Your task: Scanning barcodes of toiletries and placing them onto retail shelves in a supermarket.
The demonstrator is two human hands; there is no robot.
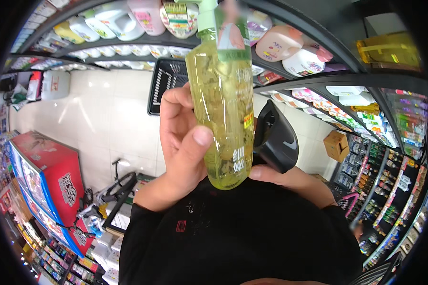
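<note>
My left hand point(180, 135) grips a clear pump bottle point(223, 121) of yellow-green liquid, with the thumb on its near side and the fingers curled around its edge. The bottle stands nearly upright in the picture, and its pale green pump top is cut off by the upper rim. A green label and a small yellow sticker are on it. My right hand point(271, 174) is mostly hidden behind a black moulded object point(280, 140) with a pale curved mark, which it seems to hold. The right thumb tip lies against or close to the bottle's base; contact cannot be told.
Shelves point(185, 41) of bottles curve across the front and right. A black plastic basket point(157, 67) sits on the tiled floor beyond my left hand. To the left are a red display freezer or case point(60, 171) and a bicycle point(119, 185). A cardboard box point(335, 146) stands at right.
</note>
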